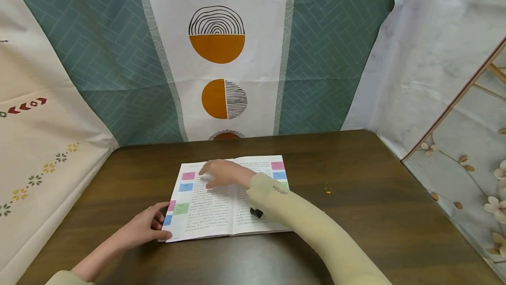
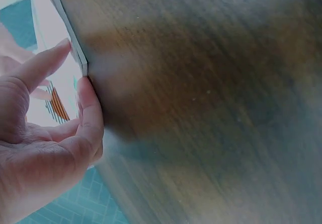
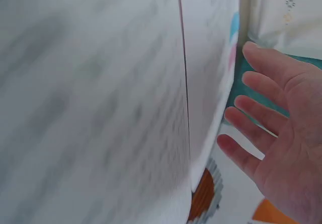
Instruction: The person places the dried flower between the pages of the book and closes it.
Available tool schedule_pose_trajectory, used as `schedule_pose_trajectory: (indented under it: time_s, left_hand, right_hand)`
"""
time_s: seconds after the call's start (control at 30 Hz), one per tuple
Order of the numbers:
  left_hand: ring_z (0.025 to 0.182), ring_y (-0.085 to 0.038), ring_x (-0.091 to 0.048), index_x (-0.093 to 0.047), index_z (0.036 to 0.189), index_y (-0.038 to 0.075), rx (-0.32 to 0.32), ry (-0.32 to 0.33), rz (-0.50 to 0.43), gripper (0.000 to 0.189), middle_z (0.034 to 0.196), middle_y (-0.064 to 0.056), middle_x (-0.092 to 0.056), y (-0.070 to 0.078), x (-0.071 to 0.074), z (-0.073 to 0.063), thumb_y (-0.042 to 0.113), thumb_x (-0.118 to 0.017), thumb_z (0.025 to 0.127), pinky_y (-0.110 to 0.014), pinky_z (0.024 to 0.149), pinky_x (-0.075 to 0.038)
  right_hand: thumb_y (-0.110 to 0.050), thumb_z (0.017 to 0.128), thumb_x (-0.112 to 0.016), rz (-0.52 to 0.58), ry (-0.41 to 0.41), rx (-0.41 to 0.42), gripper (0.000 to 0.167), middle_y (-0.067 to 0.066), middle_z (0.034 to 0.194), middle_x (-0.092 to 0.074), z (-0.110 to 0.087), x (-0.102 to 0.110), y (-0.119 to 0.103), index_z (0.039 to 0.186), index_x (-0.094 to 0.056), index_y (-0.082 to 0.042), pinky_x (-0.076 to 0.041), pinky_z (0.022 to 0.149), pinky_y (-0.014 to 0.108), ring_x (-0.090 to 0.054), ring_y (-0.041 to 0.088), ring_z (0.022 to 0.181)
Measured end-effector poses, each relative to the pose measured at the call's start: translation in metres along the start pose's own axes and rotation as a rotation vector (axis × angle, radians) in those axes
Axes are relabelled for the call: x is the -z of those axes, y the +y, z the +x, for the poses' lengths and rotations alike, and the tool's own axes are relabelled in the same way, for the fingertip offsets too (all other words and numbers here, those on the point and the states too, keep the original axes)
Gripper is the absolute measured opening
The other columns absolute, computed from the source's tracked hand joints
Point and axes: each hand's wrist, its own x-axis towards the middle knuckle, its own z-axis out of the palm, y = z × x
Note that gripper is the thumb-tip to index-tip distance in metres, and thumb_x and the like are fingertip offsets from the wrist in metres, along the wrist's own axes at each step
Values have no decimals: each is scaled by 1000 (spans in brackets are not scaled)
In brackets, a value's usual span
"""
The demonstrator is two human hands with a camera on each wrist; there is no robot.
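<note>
An open book (image 1: 213, 214) with printed pages lies on the brown table, coloured sticky notes along its outer margins. My left hand (image 1: 144, 223) holds the book's lower left edge, the thumb on the page corner and the fingers curled at the side. In the left wrist view, that hand (image 2: 55, 118) has the book's edge between thumb and fingers. My right hand (image 1: 227, 174) reaches across above the left page, its fingers spread and loosely bent. The right wrist view shows this hand (image 3: 287, 118) with nothing in it, apart from the pages (image 3: 126, 108).
A small black object (image 1: 256, 212) shows against the right page beside the right sleeve (image 1: 300, 214). On the wooden table (image 1: 375, 214) to the right lies a tiny orange bit (image 1: 328, 192). Patterned cloth (image 1: 328, 48) hangs behind the table and along both sides.
</note>
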Motion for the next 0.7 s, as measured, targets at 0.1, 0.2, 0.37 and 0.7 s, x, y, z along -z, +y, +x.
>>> schedule_pose_trajectory:
  time_s: [0.1, 0.2, 0.37, 0.7]
  left_hand:
    - [83, -18, -53, -35, 145, -8, 6, -4, -9, 90, 95, -9, -51, 0, 0, 0, 22, -85, 75, -22, 66, -43]
    - [84, -19, -53, -35, 145, -7, 10, -7, -22, 91, 96, -9, -50, 0, 0, 0, 22, -85, 75, -22, 66, -43]
    - [85, -20, -52, -34, 145, -7, 18, -11, -30, 90, 97, -10, -50, -1, -1, 0, 21, -85, 76, -22, 67, -42]
    - [86, -20, -54, -35, 150, 4, -25, 0, -6, 89, 99, -10, -50, 0, -1, -2, 21, -84, 77, -23, 71, -45]
  right_hand:
    - [-34, 94, -67, 45, 37, -2, 46, -1, 148, -51, -15, 9, 8, 138, -58, -20, -39, 114, 33, -48, 17, 138]
    - [-32, 95, -66, 98, 81, -5, 45, 1, 145, -53, -33, 17, 22, 137, -59, -16, -39, 114, 35, -50, 19, 136]
    - [-27, 96, -66, 165, 163, -30, 41, 3, 140, -58, -67, 21, 52, 133, -61, -12, -44, 109, 38, -55, 23, 129]
    - [-18, 93, -69, 187, 345, -82, 35, 5, 128, -65, -141, 30, 100, 127, -66, -9, -49, 99, 43, -61, 25, 118]
